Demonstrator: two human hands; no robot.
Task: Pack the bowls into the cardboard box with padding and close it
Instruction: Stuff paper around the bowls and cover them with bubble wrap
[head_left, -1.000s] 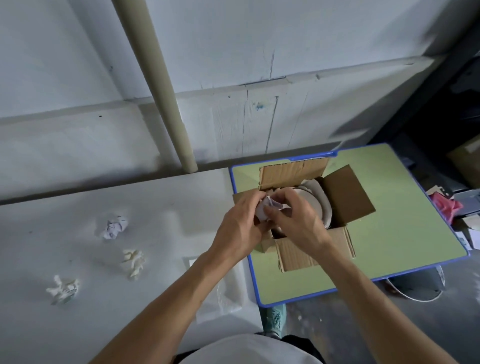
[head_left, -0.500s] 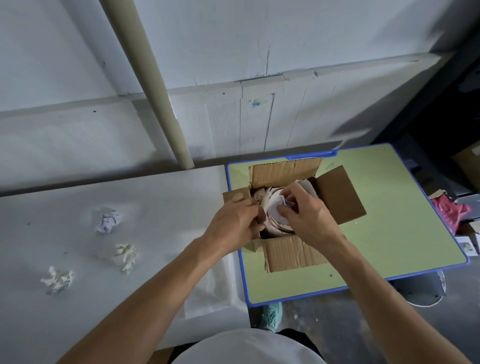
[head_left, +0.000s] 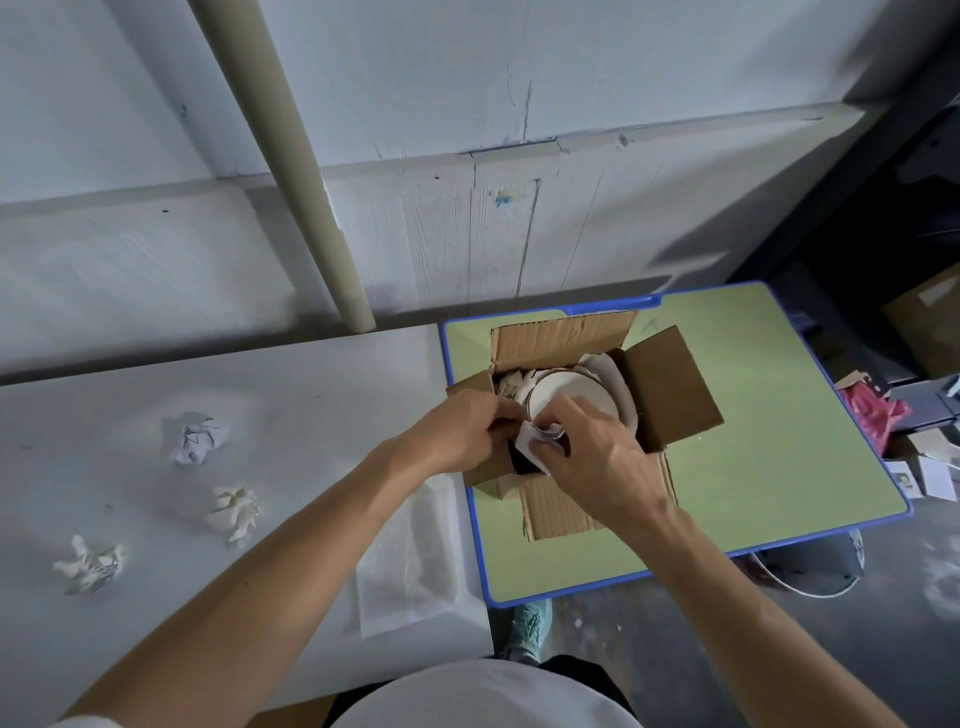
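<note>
Cardboard box (head_left: 670, 395) open, flaps out; a white bowl (head_left: 571, 394) sits inside, ringed with crumpled paper (head_left: 615, 374). My left hand (head_left: 457, 431) and right hand (head_left: 602, 462) both pinch a paper wad (head_left: 535, 442).

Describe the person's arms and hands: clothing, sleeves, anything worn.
The left hand and right hand are bare: no gloves, rings or watch. The left forearm and right forearm are uncovered. A white sleeve edge shows on the left arm, matching the white shirt.

Corrugated matt cardboard box (head_left: 670, 395), crumpled paper padding (head_left: 540, 441), smooth pale bowl (head_left: 571, 392), glossy green tabletop (head_left: 779, 441)
</note>
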